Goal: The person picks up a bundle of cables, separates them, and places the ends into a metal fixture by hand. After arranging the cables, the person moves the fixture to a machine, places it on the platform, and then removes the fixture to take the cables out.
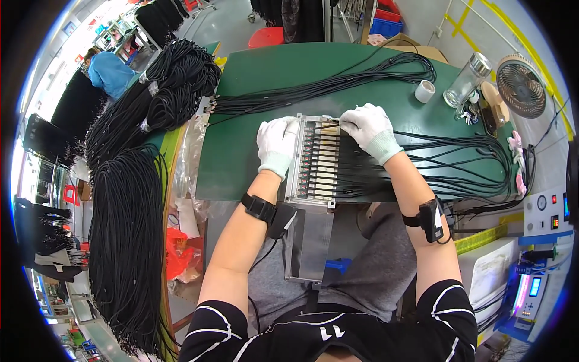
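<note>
On a green table (241, 169), a metal jig (313, 160) holds rows of limp, light black cables (446, 160), best taken near the plug; the left hand (276, 145) lies open on it as the right hand (369, 128) pinches one end.

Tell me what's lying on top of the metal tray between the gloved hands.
On the metal tray lie black cables in parallel slots. The right hand covers the top cable's end; the left hand hides the tray's left edge.
</note>
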A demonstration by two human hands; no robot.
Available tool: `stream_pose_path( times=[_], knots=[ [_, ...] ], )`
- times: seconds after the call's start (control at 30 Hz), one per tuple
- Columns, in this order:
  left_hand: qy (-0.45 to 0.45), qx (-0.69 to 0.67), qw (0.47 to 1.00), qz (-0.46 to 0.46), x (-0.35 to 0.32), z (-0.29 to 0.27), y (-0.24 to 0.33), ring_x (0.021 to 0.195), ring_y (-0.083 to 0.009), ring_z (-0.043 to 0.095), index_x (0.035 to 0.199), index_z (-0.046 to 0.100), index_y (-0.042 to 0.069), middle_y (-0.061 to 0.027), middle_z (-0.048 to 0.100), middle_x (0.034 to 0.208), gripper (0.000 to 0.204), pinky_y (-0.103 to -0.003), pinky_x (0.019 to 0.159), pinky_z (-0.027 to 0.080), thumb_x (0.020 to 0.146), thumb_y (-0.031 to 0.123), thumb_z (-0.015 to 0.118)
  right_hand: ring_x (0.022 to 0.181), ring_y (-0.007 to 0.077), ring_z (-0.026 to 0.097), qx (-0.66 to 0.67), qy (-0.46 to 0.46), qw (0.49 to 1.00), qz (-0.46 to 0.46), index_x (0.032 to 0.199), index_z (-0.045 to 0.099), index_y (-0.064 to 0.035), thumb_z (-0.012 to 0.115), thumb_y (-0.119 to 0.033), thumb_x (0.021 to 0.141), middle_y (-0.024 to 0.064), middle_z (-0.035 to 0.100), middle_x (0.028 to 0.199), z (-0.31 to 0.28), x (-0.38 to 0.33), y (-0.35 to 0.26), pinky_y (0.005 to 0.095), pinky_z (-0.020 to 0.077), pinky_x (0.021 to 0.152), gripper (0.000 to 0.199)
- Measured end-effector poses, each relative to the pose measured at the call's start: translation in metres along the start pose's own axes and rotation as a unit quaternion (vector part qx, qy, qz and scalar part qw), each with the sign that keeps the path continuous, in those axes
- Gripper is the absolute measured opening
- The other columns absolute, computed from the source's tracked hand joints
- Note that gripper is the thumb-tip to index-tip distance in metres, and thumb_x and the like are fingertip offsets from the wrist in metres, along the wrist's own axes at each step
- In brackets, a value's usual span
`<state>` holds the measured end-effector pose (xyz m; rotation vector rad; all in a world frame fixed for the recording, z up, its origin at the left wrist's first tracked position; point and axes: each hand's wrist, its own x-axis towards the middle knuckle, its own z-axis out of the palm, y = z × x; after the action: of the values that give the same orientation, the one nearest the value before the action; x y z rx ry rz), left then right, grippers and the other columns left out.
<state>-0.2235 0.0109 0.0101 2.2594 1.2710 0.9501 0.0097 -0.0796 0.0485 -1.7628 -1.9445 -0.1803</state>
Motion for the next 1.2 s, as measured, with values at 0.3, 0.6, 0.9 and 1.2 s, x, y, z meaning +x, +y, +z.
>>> stream_pose_path(
  times=[0.3, 0.6, 0.9, 1.2],
  knots=[
    [0.033, -0.028, 0.998, 0.041, 0.0, 0.013, -0.009, 0.098, -0.0286, 0.066, 0.1, 0.075, 0.013, -0.0076, 0.074, 0.103, 0.026, -0.043, 0.105, 0.04, 0.098, 0.031, 0.056, 0.08, 0.0289, 0.063, 0.003, -0.003, 1.0, 0.018, 0.086, 0.073, -0.0131, 0.069, -0.025, 0.086, 0.0057, 0.067, 0.074, 0.003, -0.001, -0.001, 0.0425, 0.0503, 0.076, 0.012],
    [-0.004, -0.008, 0.997, 0.081, -0.003, 0.017, 0.007, 0.121, -0.035, 0.055, 0.109, 0.076, 0.024, -0.0153, 0.063, 0.128, 0.026, -0.049, 0.112, 0.034, 0.094, 0.039, 0.061, 0.084, 0.0267, 0.063, 0.006, -0.007, 0.999, 0.039, 0.085, 0.073, -0.0169, 0.067, -0.029, 0.086, 0.0037, 0.067, 0.076, 0.008, -0.003, -0.008, 0.041, 0.0472, 0.08, 0.014],
    [-0.12, 0.186, 0.963, 0.157, 0.002, 0.008, 0.031, 0.141, -0.0466, 0.031, 0.128, 0.068, 0.037, -0.0232, 0.04, 0.154, 0.044, -0.057, 0.12, 0.014, 0.09, 0.057, 0.06, 0.088, 0.029, 0.062, -0.051, 0.056, 0.996, 0.043, 0.085, 0.073, -0.0159, 0.07, -0.024, 0.084, 0.0038, 0.069, 0.085, 0.001, 0.007, 0.01, 0.0414, 0.0498, 0.079, 0.009],
    [0.032, -0.034, 0.993, 0.11, 0.0, 0.019, 0.012, 0.126, -0.0383, 0.049, 0.096, 0.077, 0.016, -0.0162, 0.061, 0.133, 0.022, -0.049, 0.11, 0.036, 0.083, 0.034, 0.073, 0.089, 0.0265, 0.062, 0.041, 0.076, 0.993, -0.075, 0.083, 0.07, -0.0148, 0.072, -0.022, 0.081, 0.0031, 0.067, 0.085, -0.004, 0.0, -0.015, 0.0396, 0.0484, 0.075, 0.008]
  ],
)
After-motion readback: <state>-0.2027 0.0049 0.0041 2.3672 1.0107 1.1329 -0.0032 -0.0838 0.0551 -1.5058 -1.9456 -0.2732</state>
